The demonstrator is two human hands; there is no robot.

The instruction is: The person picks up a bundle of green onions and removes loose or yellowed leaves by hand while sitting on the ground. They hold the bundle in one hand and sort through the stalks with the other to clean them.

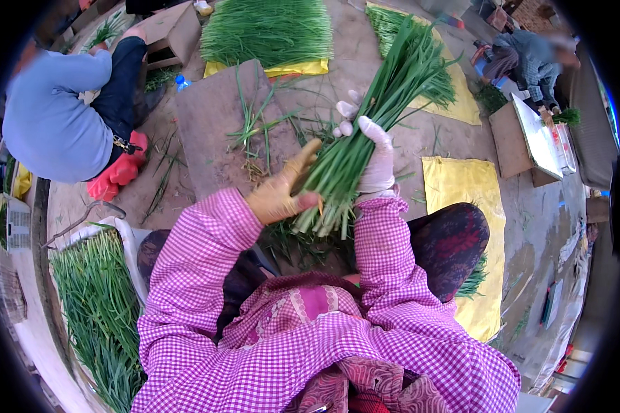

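Note:
A thick bundle of garlic chives (386, 96) slants up and away from me over my lap, pale cut ends low and leafy tips high. My right hand (375, 155), in a white glove, is wrapped round its lower middle, with the fingertips showing on the far left side. Beside the pale ends is my left hand (282, 189) in a yellowish glove. Its thumb and fingers are apart, half round the stalks; whether it touches them I cannot tell. A few loose chives (255, 124) lie on a flat brown board (203, 117) beyond my left hand.
A white-lined crate (132, 258) of chives stands at my left. Ahead, a chive pile (265, 34) lies on yellow sheeting; another yellow sheet (461, 186) is at my right. One person (58, 117) sits at far left, another (537, 62) works beside a box (513, 141) at far right.

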